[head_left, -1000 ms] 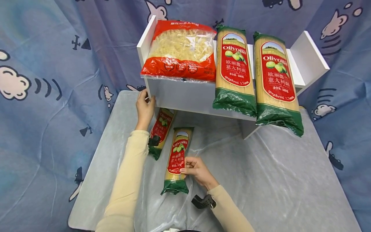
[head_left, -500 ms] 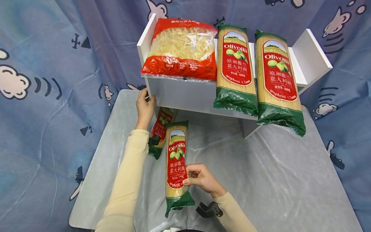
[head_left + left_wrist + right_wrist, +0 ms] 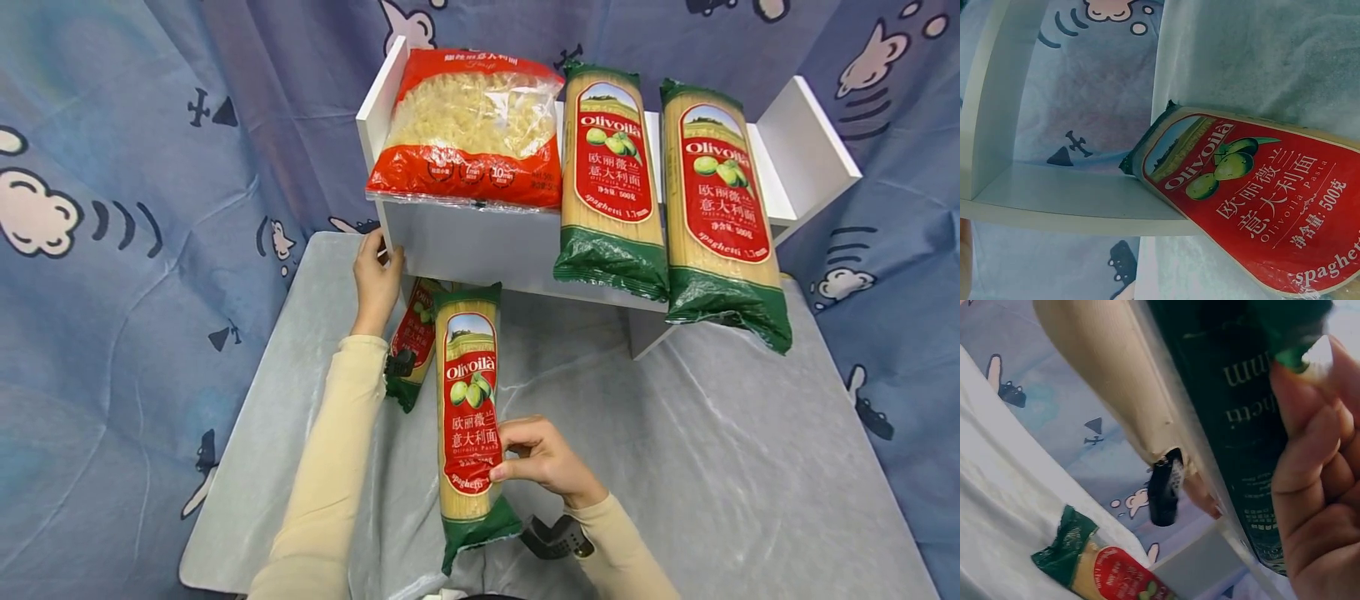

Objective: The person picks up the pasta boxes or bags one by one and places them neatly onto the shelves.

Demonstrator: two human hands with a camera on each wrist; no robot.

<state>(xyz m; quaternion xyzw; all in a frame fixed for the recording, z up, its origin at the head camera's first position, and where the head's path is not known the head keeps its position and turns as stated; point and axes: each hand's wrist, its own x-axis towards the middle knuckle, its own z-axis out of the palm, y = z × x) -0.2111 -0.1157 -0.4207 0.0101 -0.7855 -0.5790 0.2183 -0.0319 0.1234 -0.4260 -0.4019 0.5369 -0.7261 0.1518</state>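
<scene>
My right hand (image 3: 551,462) pinches the right edge of a spaghetti pack (image 3: 468,392) between thumb and fingers, near its lower end. Its red label faces up in the head view; the right wrist view shows the pack's dark green back (image 3: 1222,394) beside the curled fingers (image 3: 1310,469). With fingers and thumb, my left hand (image 3: 377,279) grips the left side panel of a white shelf (image 3: 480,242). Below that hand a second spaghetti pack (image 3: 411,333) lies slanted, its top end by the shelf's foot; the held pack partly covers it in the head view.
On the shelf lie a red bag of short pasta (image 3: 465,125) and two more spaghetti packs, one in the middle (image 3: 611,158) and one at right (image 3: 720,183), their ends jutting over the front. A grey cloth (image 3: 675,467) covers the table. Patterned blue curtains (image 3: 112,250) hang behind.
The held spaghetti pack has come up closer to the head camera, first towards me, then slightly right, its top end now overlapping the shelf's lower edge. The left hand has stayed on the shelf.
</scene>
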